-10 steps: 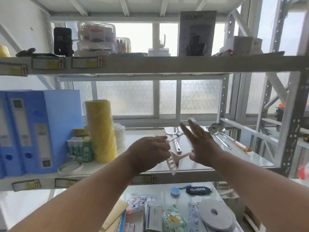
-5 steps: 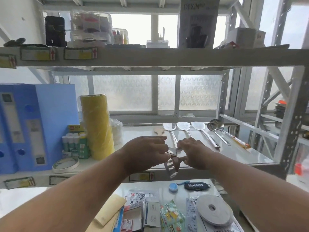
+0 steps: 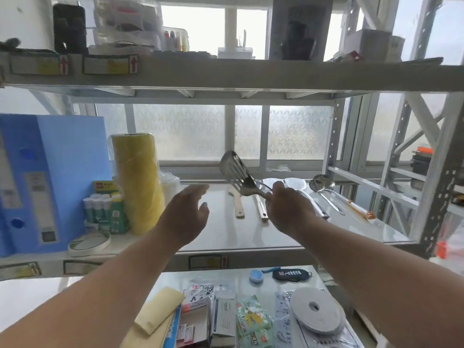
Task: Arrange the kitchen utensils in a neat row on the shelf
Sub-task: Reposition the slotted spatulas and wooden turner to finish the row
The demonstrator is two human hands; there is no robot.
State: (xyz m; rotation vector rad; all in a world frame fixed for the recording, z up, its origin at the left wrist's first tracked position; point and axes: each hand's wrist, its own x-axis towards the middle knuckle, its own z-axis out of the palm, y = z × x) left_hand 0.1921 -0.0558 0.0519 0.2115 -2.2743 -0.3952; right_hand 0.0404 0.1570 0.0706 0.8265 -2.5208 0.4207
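My right hand (image 3: 286, 209) grips the handle of a slotted metal spatula (image 3: 234, 170), whose head is raised and tilted up to the left above the middle shelf (image 3: 226, 234). My left hand (image 3: 187, 214) hovers open beside it, fingers spread, holding nothing. On the shelf behind lie a wooden spatula (image 3: 238, 204), a metal utensil handle (image 3: 260, 209), a spoon-like utensil (image 3: 298, 184) partly hidden by my right hand, and a ladle (image 3: 324, 189) with an orange-tipped utensil (image 3: 359, 209) at the right.
A yellow roll (image 3: 136, 182), blue binders (image 3: 37, 182), glue sticks (image 3: 100, 207) and a tape roll (image 3: 89, 243) fill the shelf's left part. A shelf beam (image 3: 226, 74) runs overhead. Packets and a white tape roll (image 3: 316, 310) lie on the shelf below.
My right hand has lifted the slotted spatula up over the shelf, head now raised. My left hand let go of it and opened, moving left.
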